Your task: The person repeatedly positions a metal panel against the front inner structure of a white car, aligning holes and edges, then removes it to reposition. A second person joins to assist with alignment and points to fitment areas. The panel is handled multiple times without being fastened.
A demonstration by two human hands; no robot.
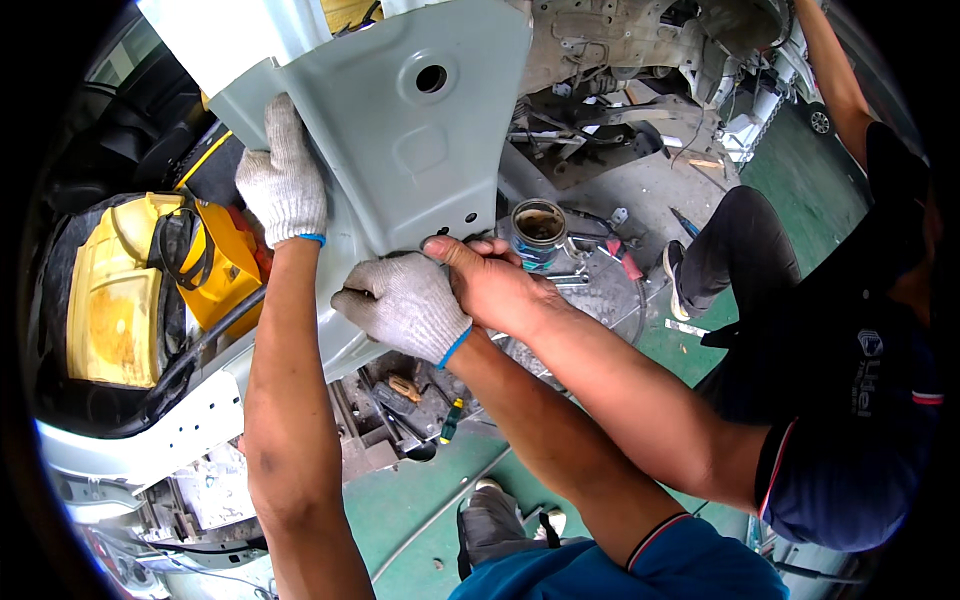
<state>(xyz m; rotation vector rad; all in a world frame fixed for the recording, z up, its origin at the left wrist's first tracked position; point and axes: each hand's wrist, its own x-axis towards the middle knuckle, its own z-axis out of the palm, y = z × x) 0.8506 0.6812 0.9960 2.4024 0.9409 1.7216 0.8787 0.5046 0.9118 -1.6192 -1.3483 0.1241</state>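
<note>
A pale grey-green sheet-metal car body panel (385,120) with a round hole slopes across the upper middle. My left hand (285,175), in a white knitted glove, lies along the panel's left side with its fingers stretched forward. At the panel's lower edge is my right hand (405,305), gloved too, its fingers curled in; whatever they hold is hidden. Right beside it, a co-worker's bare hand (500,290) touches the same edge with the thumb on top, and its forearm runs next to mine.
An open can (538,225) stands right of the panel, near a red-handled tool (625,258). A yellow-and-green screwdriver (452,420) lies below. Yellow plastic parts (120,290) sit inside the car body at left. The co-worker (830,330) crouches at right; another vehicle's underside (600,45) is beyond.
</note>
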